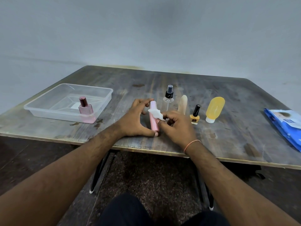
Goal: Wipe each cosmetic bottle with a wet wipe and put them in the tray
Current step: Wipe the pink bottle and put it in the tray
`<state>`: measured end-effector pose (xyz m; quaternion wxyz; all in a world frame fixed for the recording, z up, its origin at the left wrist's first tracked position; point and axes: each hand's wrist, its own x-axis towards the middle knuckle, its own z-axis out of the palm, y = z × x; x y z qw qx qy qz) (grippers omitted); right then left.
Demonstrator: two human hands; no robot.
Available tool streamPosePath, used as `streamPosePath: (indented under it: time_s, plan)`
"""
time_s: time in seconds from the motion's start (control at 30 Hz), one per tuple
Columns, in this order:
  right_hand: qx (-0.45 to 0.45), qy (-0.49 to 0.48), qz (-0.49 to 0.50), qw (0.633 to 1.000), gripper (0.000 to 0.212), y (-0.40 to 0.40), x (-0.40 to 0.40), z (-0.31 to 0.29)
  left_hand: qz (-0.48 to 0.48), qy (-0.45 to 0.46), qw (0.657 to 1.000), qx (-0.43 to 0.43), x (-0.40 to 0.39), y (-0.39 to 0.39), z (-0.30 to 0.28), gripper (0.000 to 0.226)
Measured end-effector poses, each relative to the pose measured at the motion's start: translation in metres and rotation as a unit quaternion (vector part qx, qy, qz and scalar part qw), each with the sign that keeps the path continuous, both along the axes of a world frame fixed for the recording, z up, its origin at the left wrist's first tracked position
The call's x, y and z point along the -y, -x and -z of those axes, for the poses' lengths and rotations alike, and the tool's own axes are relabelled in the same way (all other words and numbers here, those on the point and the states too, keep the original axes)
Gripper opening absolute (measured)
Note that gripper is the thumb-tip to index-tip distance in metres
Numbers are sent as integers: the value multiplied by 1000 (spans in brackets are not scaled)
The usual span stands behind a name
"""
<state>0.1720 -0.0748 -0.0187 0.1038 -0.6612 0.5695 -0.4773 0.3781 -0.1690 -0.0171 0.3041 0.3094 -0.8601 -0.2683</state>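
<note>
I'm pinching the pink tube (153,117) end to end in my left hand (136,119), right hand (176,126) fingers pinching the wet wipe (155,113) against it, risking it squirting loose toward the spray bottle (168,99).

Pink tube (153,118) held upright, white wipe (156,113) against it; pink perfume bottle (85,107) in tray (68,88).

From my feed, a plain grey-blue wall (146,30) fills the upper half, evenly and dimly lit, with a yellowish stain where it meets the far edge of the worktop (236,98). The worktop is dark, worn wood grain, scuffed and blotched, with a pale metal strip along its near edge. Beneath it I see thin black legs (96,176) with white feet on a dark speckled floor (154,173).
</note>
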Motion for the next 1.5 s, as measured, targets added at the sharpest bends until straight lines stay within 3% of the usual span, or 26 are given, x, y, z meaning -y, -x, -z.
streamPosePath:
  time_s: [0.23, 0.33, 0.43, 0.53, 1.13, 1.37, 1.5]
  plan:
    - [-97, 23, 5, 995, 22, -3, -5, -4, 0, 24, 1000, 18, 0, 3, 1, 124]
    - [30, 42, 33, 998, 11, -1, -1, -1, -2, 28, 999, 15, 0, 2, 1, 123]
    - [192, 62, 74, 977, 9, 4, -2, -3, -7, 34, 999, 9, -1, 1, 1, 122]
    - [223, 66, 92, 968, 10, 2, -8, -6, -4, 33, 999, 1, -1, -1, 2, 122]
    - [110, 69, 80, 988, 13, -3, -13, -10, 19, 11, 1000, 2, 1, -3, -1, 122]
    - [-25, 129, 105, 986, 19, -6, -10, -9, 26, 34, 999, -3, -6, -2, -3, 124]
    - [-102, 150, 68, 981, 25, -10, -12, -11, 27, 45, 999, -4, -10, 0, -6, 127]
